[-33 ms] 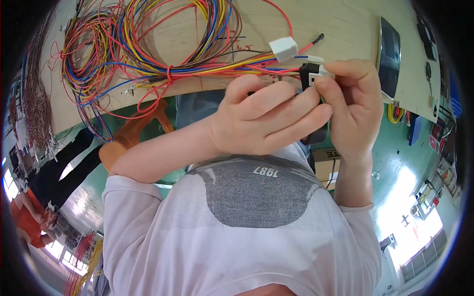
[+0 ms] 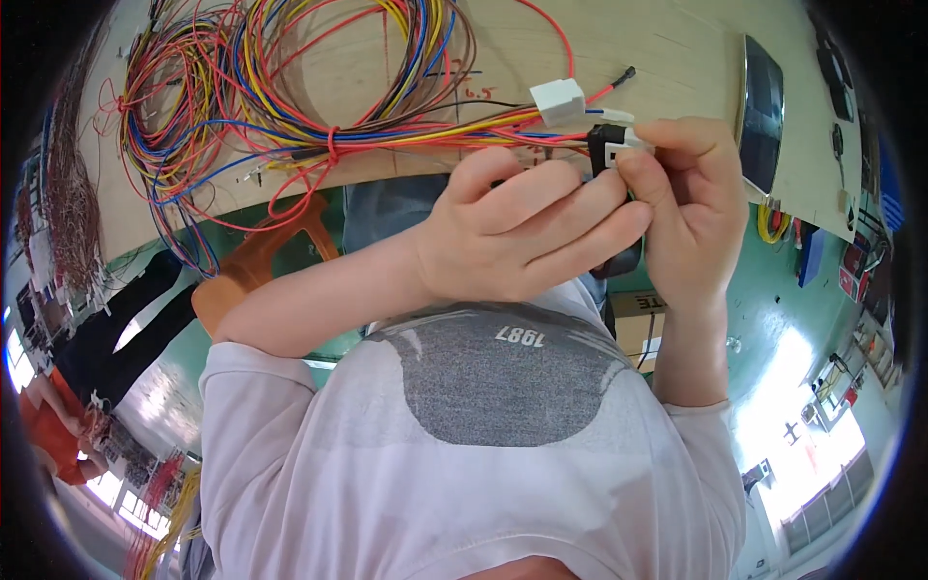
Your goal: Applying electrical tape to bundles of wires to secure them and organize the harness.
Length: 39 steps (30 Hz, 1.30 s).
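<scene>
At the bench edge my left hand (image 2: 532, 222) is closed, its fingers curled around the near side of a black connector (image 2: 605, 138) on the end of a multicoloured wire harness (image 2: 416, 145). Its thumb tip is hidden. My right hand (image 2: 696, 198) pinches a white connector piece (image 2: 633, 139) at the black one's right end between thumb and index finger. Both hands' fingertips nearly meet there. A white connector housing (image 2: 559, 101) rests on the wires just beyond, and a red wire with a dark tip (image 2: 619, 79) lies farther out.
Large coils of red, yellow, blue and brown wire (image 2: 251, 77) cover the left of the wooden bench (image 2: 667, 48). A dark flat panel (image 2: 762, 116) lies at the right. Below the bench, an orange chair part (image 2: 275, 246) stands by my left forearm. Another person (image 2: 63, 416) is at far left.
The white connector housing has tilted and shifted very slightly on the wires. My hands keep almost the same place and grip.
</scene>
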Tool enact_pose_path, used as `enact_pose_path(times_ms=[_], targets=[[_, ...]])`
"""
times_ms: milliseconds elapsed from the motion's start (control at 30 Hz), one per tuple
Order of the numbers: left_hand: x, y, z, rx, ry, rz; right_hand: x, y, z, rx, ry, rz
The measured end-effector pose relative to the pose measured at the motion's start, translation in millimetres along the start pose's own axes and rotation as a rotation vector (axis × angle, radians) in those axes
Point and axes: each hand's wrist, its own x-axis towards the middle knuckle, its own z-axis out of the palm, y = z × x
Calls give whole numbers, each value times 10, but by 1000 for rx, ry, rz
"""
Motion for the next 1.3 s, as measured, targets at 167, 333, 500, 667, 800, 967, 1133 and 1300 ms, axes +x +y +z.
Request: enact_pose_path(times_ms=[167, 333, 500, 667, 800, 967, 1133, 1300], targets=[[-36, -9, -24, -276, -124, -26, -51, 6, 13, -49, 105, 17], [-16, -44, 92, -618, 10, -121, -43, 66, -62, -388, 43, -228], [86, 65, 53, -753, 61, -324, -64, 49, -54, -189, 65, -193], [232, -25, 21, -520, 61, -454, -109, 16, -18, -10, 65, -108], [314, -80, -9, -457, 15, -493, -97, -58, 19, -46, 109, -86], [358, -152, -94, -489, -193, -674, -55, -109, 7, -12, 91, 35], [390, -294, -122, -832, -511, -888, -38, -133, 4, -79, 49, 82], [407, -300, -97, -981, -360, -923, -76, -75, -42, -312, -17, -30]])
